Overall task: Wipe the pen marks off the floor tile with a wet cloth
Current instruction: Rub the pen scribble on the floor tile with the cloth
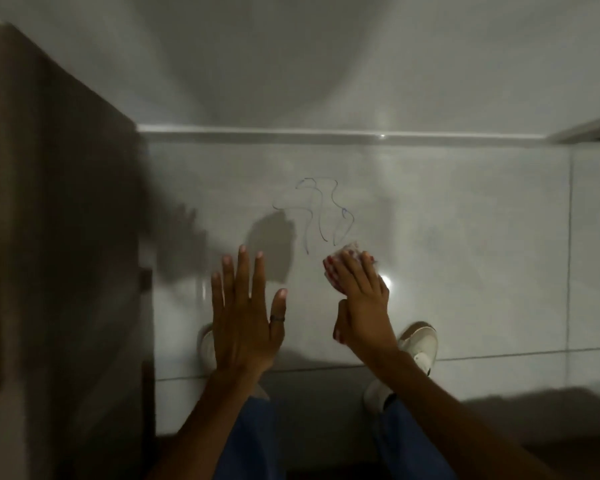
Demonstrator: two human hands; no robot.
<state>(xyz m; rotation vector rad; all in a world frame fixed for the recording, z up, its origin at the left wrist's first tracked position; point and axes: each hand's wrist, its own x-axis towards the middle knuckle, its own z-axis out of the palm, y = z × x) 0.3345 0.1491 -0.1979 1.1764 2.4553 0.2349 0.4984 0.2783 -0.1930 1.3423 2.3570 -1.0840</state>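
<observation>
Blue pen marks (321,211) squiggle across a glossy white floor tile (447,220) in the middle of the head view. My right hand (361,299) presses a red-and-white checked cloth (343,259) flat on the tile, just below and right of the marks' lower end. The fingers cover most of the cloth. My left hand (245,313) hovers or rests with its fingers spread wide, left of the cloth and below the marks, and holds nothing. A ring sits on its thumb.
A dark brown cabinet or door (56,237) fills the left side. A white skirting strip (326,135) and the wall lie beyond the tile. My white shoes (420,344) and blue trouser legs (257,438) are below the hands.
</observation>
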